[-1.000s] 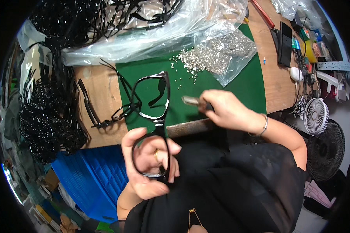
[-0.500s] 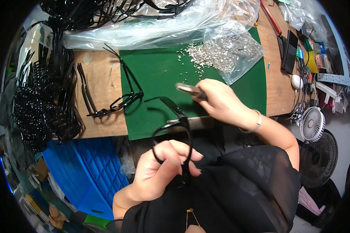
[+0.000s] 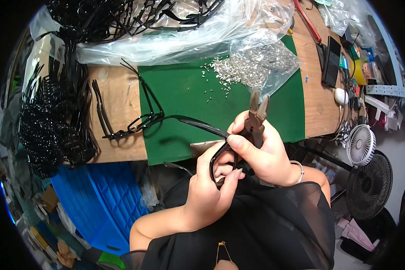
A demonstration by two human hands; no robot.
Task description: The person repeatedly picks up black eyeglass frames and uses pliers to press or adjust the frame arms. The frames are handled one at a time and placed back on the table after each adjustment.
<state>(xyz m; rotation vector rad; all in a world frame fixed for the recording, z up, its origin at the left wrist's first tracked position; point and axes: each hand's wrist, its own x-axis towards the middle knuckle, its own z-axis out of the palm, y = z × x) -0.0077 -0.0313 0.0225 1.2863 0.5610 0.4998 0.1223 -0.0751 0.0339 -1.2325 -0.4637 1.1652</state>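
Note:
My left hand is closed around the rim of a black eyeglass frame, near the front edge of the table. One temple of the frame reaches out to the left over the green mat. My right hand is wrapped around a pair of pliers, whose jaws point away from me and stand slightly apart. Its thumb also presses on the frame where the temple meets the front. Beyond the pliers lies a heap of small silvery metal pieces, partly inside a clear bag.
Black frames lie left of the mat, beside a large heap of similar frames. Clear plastic sheeting crosses the back. A phone and cables are at right. Below stand a blue crate and fans.
My right hand has come back toward me with the pliers and now touches the eyeglass frame. The pliers' jaws turned from leftward to away. My left hand moved right, and the temple swung leftward.

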